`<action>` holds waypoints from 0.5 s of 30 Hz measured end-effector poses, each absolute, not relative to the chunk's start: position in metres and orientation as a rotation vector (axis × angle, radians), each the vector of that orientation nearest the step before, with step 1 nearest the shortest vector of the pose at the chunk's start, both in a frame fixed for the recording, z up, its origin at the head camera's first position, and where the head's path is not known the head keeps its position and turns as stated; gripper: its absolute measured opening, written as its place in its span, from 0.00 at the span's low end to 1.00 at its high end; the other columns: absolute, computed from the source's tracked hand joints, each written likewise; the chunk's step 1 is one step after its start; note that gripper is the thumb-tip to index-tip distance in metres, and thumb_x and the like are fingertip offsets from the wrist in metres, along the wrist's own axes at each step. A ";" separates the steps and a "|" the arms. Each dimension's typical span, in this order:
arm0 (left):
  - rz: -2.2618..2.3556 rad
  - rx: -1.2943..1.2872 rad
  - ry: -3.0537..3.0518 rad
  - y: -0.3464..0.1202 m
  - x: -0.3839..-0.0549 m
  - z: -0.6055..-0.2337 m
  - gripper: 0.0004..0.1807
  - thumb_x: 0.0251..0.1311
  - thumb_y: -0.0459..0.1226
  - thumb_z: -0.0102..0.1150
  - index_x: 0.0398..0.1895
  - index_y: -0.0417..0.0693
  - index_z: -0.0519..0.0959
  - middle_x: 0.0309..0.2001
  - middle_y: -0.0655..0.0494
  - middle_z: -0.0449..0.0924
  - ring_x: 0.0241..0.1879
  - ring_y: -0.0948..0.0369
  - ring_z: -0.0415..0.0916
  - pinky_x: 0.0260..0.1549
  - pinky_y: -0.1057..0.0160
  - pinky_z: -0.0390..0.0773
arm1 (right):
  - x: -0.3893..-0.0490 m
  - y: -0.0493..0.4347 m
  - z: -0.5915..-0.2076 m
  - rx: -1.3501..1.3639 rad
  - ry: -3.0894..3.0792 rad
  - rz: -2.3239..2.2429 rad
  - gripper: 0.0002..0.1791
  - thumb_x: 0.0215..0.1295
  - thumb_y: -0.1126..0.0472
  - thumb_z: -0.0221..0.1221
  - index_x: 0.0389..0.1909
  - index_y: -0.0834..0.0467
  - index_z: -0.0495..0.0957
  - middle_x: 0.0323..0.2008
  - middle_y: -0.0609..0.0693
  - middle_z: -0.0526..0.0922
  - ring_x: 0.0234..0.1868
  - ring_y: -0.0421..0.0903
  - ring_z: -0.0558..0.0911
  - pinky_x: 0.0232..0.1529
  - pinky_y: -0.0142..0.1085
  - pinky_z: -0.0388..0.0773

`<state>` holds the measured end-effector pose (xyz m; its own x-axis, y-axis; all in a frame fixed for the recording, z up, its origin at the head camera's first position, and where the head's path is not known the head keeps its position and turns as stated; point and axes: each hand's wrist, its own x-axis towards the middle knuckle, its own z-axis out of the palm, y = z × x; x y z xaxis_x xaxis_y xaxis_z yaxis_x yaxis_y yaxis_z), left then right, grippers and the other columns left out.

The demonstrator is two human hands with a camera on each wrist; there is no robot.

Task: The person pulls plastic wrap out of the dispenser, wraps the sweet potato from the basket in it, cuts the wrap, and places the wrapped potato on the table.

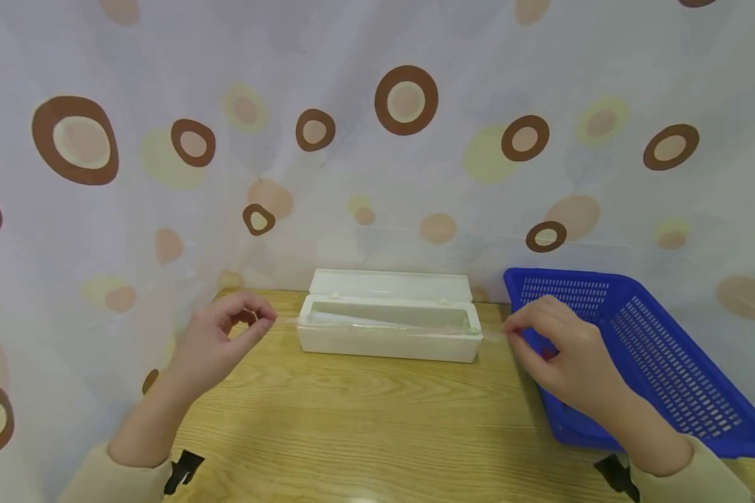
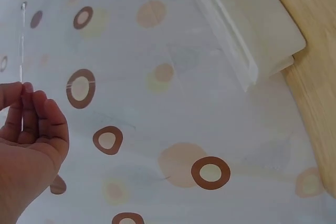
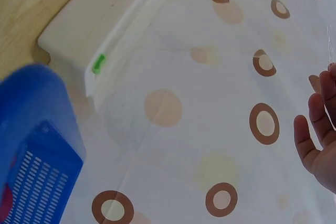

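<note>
A thin sheet of clear plastic wrap (image 1: 377,325) is stretched between both hands, seen nearly edge-on. My left hand (image 1: 223,342) pinches its left end between thumb and forefinger. At the other end, my right hand (image 1: 566,353) pinches the wrap the same way. Behind the wrap stands a long white box (image 1: 384,345) with its lid (image 1: 390,285) raised at the back; a whitish roll-like shape shows inside. In the right wrist view a small green piece (image 3: 98,63) sits at one end of the box's edge. The left wrist view shows the wrap (image 2: 22,45) as a narrow glossy line above the fingertips.
A blue perforated basket (image 1: 673,363) stands on the right, partly behind the right hand, with something red (image 1: 549,354) in it. The wooden table (image 1: 365,419) stretches in front of the box. A spotted curtain (image 1: 327,188) hangs behind and on the left.
</note>
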<state>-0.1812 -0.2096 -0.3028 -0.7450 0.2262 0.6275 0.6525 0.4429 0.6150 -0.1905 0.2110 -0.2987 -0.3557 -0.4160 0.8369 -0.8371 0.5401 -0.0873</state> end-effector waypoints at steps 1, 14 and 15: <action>-1.260 -0.745 -2.252 -0.210 -0.179 -0.306 0.07 0.57 0.26 0.60 0.33 0.48 0.79 0.33 0.59 0.80 0.33 0.65 0.74 0.33 0.70 0.74 | -0.188 0.211 -0.302 1.019 -1.979 0.670 0.21 0.69 0.45 0.48 0.28 0.55 0.80 0.28 0.45 0.79 0.29 0.31 0.67 0.25 0.17 0.62; -1.377 -0.785 -2.369 -0.221 -0.147 -0.341 0.10 0.60 0.28 0.57 0.34 0.54 0.78 0.33 0.61 0.78 0.31 0.63 0.73 0.33 0.67 0.74 | -0.163 0.208 -0.321 1.295 -1.949 0.820 0.06 0.67 0.56 0.55 0.34 0.51 0.79 0.30 0.44 0.80 0.36 0.35 0.73 0.42 0.22 0.67; -1.386 -0.793 -2.379 -0.222 -0.146 -0.343 0.09 0.61 0.28 0.57 0.34 0.55 0.77 0.33 0.62 0.78 0.31 0.63 0.72 0.34 0.67 0.74 | -0.161 0.207 -0.320 1.344 -1.931 0.836 0.06 0.68 0.57 0.55 0.34 0.52 0.79 0.30 0.44 0.79 0.36 0.36 0.73 0.42 0.23 0.67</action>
<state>-0.1455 -0.2220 -0.3432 -0.8119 0.3189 0.4890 0.5827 0.3909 0.7125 -0.1611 0.2071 -0.3205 -0.2779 -0.5478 0.7891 -0.9503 0.2768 -0.1426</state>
